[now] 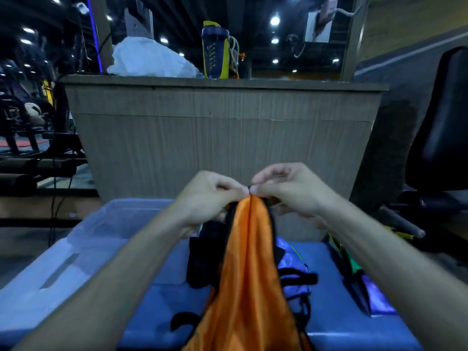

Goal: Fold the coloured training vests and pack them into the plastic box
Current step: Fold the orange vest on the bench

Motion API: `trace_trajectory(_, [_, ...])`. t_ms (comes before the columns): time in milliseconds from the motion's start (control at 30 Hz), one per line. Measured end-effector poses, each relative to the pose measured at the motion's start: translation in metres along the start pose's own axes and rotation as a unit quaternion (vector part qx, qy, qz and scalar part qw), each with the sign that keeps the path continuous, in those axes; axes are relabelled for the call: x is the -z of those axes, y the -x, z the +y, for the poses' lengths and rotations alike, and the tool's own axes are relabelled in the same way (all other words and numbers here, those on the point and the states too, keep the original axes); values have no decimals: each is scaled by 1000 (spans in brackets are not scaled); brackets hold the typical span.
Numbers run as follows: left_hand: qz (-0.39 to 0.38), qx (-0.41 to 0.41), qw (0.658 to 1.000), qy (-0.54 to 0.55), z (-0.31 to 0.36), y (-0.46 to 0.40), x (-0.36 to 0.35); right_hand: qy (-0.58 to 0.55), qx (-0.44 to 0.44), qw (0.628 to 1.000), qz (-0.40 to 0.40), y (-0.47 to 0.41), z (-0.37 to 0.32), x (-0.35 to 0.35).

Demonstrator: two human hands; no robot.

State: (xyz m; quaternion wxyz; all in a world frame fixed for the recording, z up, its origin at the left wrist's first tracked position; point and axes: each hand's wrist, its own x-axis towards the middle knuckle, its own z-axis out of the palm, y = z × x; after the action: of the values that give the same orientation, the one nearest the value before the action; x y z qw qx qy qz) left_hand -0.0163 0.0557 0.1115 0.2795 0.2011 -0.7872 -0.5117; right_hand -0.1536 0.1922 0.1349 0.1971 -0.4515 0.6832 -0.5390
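Pinching the top edge of the orange vest [249, 262] with both hands, fingertips almost touching: left hand [210, 196] and right hand [291, 191] each grip the black trim, so the vest hangs down toward the camera. Under it sits the clear plastic box [83, 239] on the left, with a purple vest [291, 264] lying on the blue surface [326, 287] just beside the orange one. A shaker bottle [215, 51] stands on the counter [222, 83] behind.

I am looking at a gym: black padded weight benches [30, 165] stand at left, and a blue-and-yellow plastic shaker bottle [215, 50] tops the grey reception counter [222, 127].
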Motion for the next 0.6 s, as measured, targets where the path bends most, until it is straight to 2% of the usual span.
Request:
trace_trajectory(133, [47,19,994,98,-1,4,-18,-19,27,997,65,-8,7,-14])
trace_trajectory(233, [48,34,990,127,-1,5,-17,0,6,998,65,-12,13,-13])
trace_trajectory(433, [32,53,992,108,-1,7,-17,44,12,995,91,-15,13,-20])
trace_trajectory(500, [20,55,992,109,1,8,-16,66,27,994,79,-13,11,-21])
trace_trajectory(600, [-38,71,985,152,7,14,-14,119,66,990,42,-8,9,-19])
